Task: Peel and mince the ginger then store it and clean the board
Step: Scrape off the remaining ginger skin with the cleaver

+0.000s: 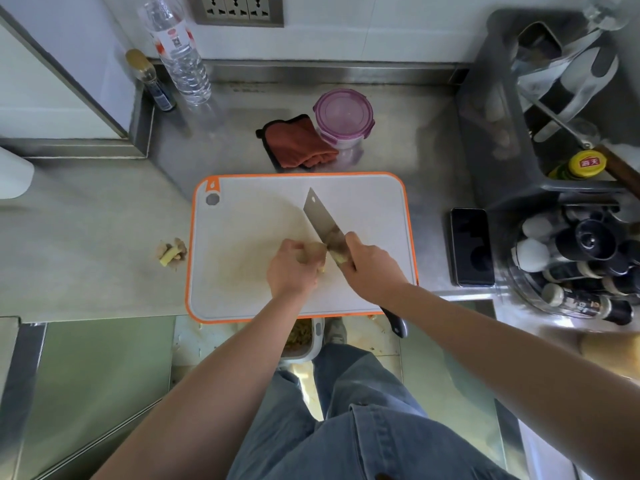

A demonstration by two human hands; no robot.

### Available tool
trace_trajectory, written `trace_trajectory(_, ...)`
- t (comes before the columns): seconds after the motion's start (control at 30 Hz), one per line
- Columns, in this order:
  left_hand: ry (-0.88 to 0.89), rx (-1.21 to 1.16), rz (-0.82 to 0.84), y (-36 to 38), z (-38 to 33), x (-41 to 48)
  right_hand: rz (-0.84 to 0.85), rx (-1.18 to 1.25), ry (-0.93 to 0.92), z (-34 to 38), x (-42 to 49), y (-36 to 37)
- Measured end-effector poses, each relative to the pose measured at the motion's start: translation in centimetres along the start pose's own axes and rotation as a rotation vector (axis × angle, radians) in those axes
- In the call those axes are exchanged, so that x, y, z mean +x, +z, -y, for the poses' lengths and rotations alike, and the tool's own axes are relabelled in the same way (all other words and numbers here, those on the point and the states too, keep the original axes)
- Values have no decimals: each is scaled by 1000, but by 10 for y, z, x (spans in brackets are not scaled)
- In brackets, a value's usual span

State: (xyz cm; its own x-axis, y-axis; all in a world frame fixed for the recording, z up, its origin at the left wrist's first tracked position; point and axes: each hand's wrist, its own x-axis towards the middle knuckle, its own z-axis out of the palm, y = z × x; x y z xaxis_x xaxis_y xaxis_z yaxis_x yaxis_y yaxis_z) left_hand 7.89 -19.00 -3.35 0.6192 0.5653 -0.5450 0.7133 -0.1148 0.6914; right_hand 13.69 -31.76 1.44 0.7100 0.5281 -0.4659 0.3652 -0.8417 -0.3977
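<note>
Looks like the peeling stage, nowhere near mincing yet. Pinning the knobbly beige piece of ginger (313, 252) down near the middle of the white plastic cutting board with the orange rim (242, 209), with the left hand (292, 268) curled tight over it, probably to stop it rolling. Choking right up on the broad steel cleaver (322, 220) with the right hand (372, 265) — gripping where blade meets handle, black handle poking out behind the wrist. Presumably for fine control, shaving skin rather than chopping. Angling the edge in against the ginger, tip pointing away toward the back wall.

Seems to be parking scraps as a small pile of tan ginger trimmings (172, 253) on the grey steel counter (104, 220), just off the board's left edge, so the work area stays tidy. Keeping the round clear tub with the purple clip lid (344, 116) just behind the board for storage — and beside it a folded rust-red cloth (298, 143), likely for the wipe-down. Worth minding those left fingertips, right next to the blade.
</note>
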Motion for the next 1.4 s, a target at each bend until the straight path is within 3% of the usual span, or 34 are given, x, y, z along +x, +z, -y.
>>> trace_trajectory(0.3, -58, -189, 15, -1, 0, -8, -20, 129, -15, 5, -1, -14)
trace_trajectory(0.8, -95, -180, 4, -3, -3, -2, 87, -69, 5, 15, -23, -6)
trace_trajectory(1.2, -82, -188, 54, -7, 3, 4, -13, -74, 8, 16, -1, 33)
trace_trajectory(1.4, -120, -288, 78, -9, 4, 3, -94, 72, -1, 14, 12, 20)
